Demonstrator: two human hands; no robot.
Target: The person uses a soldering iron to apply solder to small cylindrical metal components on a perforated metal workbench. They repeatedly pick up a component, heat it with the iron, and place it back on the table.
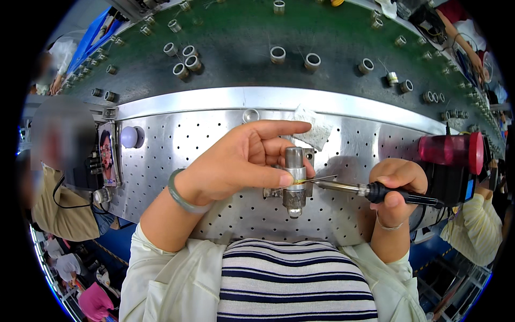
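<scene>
Soldering looked underway: left hand (pixel 244 161) fingers pinched wire at the cylinder (pixel 294 180), right hand (pixel 396 188) gripped the iron (pixel 370 189), whose tip needed steadying.

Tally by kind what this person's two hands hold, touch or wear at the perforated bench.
Soldering iron: 1
Metal cylinder: 1
Thin wire: 1
Wrist wear: 2, a green bangle and a thin bracelet
Total: 5
</scene>
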